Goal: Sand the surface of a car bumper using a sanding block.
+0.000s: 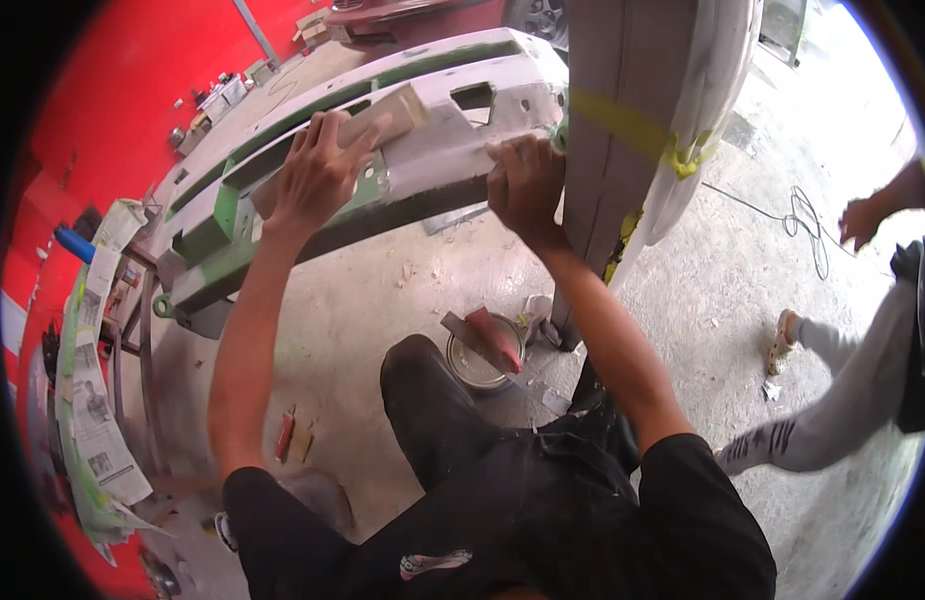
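A long beige sanding block (pixel 408 112) lies flat against a metal car body panel (pixel 448 165) coated in pale grey and green. My left hand (pixel 318 175) grips this block from above, fingers wrapped over its middle. At the panel's near right edge, my right hand (pixel 530 190) is closed with its fingers curled over the rim, close to an upright grey body part (pixel 633 100) with yellow tape. The underside of that right hand's grip is hidden. Square cutouts and small holes run through the panel.
Below stands a round can (pixel 478 360) with a red-handled scraper across it. Newspaper-masked trim (pixel 98 400) stands at left. A red tool (pixel 286 437) lies on the concrete floor. At right are another person's leg (pixel 833 400) and hand (pixel 863 222), near a loose cable (pixel 808 230).
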{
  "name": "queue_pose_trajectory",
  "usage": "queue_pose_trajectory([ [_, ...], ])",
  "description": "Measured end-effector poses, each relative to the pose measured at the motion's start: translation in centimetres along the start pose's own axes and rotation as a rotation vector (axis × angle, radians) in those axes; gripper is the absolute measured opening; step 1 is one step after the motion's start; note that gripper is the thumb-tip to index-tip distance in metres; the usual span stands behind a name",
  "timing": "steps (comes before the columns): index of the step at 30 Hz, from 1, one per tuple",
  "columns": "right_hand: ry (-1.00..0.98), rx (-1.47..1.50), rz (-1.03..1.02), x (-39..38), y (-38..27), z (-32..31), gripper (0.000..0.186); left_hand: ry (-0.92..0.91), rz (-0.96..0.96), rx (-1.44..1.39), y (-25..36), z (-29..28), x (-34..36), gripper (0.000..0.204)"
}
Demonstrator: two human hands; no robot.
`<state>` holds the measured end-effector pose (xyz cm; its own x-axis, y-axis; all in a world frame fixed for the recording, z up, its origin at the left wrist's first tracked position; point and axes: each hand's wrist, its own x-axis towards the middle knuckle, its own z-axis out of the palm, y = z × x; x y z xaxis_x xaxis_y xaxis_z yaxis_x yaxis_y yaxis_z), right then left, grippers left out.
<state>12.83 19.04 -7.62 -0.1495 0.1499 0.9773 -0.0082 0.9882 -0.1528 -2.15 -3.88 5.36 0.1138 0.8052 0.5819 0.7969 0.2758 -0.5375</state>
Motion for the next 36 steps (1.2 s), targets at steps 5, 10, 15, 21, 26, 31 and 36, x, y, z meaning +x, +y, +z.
queue_pose_trajectory([
  [5, 0.059, -0.047, 0.033, -0.9, 0.1, 1.5, 0.016, 0.005, 0.129, 0.021, -0.7, 3.1, 1.8, 0.071],
  [10, 0.071, -0.08, -0.001, -1.1, 0.7, 1.6, 0.018, 0.091, 0.277, -0.02, 1.6, 4.1, 8.3, 0.065],
  [15, 0.137, -0.029, 0.009, -1.3, 0.5, 2.1, 0.019, 0.029, 0.263, 0.089, -1.6, 2.9, 1.2, 0.068],
  [21, 0.124, -0.036, 0.018, -1.1, 0.0, 2.1, 0.013, 0.077, 0.217, -0.008, 1.0, 3.5, 5.9, 0.07],
  [26, 0.12, -0.058, 0.087, -1.5, -0.3, 2.0, 0.012, 0.031, 0.228, 0.06, -1.5, 2.3, 0.5, 0.069],
  [31, 0.164, -0.033, 0.03, -1.6, -0.4, 3.0, 0.013, 0.026, 0.29, 0.071, 1.7, 3.7, 6.7, 0.074],
  [36, 0.122, -0.02, -0.004, -1.6, 0.6, 1.8, 0.014, 0.075, 0.266, 0.091, -1.6, 3.0, 1.5, 0.069],
])
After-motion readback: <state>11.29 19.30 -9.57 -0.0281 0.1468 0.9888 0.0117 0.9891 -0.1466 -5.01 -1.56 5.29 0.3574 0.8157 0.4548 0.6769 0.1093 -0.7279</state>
